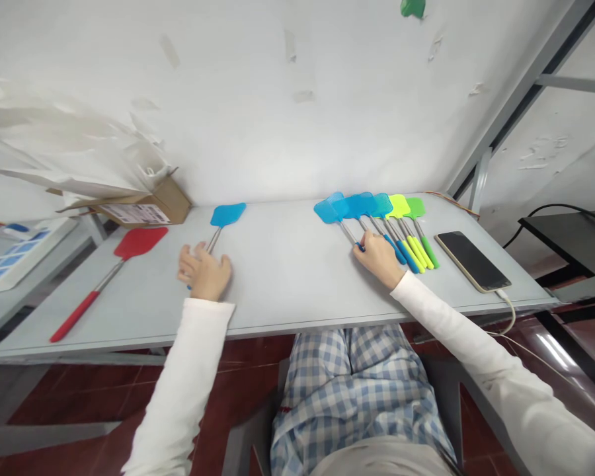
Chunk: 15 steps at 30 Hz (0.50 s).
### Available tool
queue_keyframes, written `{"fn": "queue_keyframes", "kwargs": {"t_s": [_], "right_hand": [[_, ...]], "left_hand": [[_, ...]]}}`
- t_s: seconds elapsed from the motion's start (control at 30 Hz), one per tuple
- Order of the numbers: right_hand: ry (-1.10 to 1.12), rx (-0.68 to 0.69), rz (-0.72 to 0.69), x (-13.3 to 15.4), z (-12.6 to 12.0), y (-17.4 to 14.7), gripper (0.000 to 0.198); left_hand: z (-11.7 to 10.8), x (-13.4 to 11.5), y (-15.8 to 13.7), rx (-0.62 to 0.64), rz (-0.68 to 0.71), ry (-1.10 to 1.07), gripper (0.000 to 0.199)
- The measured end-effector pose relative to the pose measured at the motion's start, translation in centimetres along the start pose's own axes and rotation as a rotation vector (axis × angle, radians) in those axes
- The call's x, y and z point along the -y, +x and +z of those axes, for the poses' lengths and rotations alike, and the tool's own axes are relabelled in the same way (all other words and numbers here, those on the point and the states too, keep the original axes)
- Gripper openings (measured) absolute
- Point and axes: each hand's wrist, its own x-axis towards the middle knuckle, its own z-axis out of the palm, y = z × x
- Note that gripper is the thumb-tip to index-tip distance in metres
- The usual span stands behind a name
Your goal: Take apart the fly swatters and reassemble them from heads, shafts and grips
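Observation:
My left hand (207,272) hovers over the handle of a blue fly swatter (228,214), fingers spread and curved; most of that handle is hidden under it. To the left lies a red fly swatter (137,242), its handle slanting toward the front edge. My right hand (378,259) is closed around the handle of another blue fly swatter (331,209), the leftmost of a fanned row. Beside it in the row are several overlapping swatters: more blue ones (361,204), yellow ones (399,206) and a green one (428,252) at the right end.
A phone (473,260) with a white charging cable (512,311) lies on the grey table (282,264), right of the row. An opened cardboard box (171,201) stands at the back left. A white wall (258,119) rises behind the table.

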Motion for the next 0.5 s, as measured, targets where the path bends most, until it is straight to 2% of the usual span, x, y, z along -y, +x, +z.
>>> {"fn": "queue_keyframes", "kwargs": {"t_s": [0.1, 0.2, 0.33, 0.5], "right_hand": [[-0.097, 0.025, -0.022, -0.1, 0.1, 0.3, 0.026], [-0.137, 0.063, 0.044, -0.4, 0.0, 0.7, 0.032], [-0.159, 0.072, 0.114, -1.1, -0.5, 1.0, 0.033], [-0.148, 0.054, 0.126, -2.2, -1.1, 1.2, 0.036]], "left_hand": [[-0.8, 2.5, 2.0, 0.041, -0.065, 0.072, 0.062], [-0.9, 3.9, 3.7, 0.153, -0.025, 0.134, 0.052], [-0.4, 4.3, 4.7, 0.147, 0.067, 0.124, 0.034], [-0.3, 3.6, 4.0, 0.097, 0.08, 0.103, 0.029]]}}
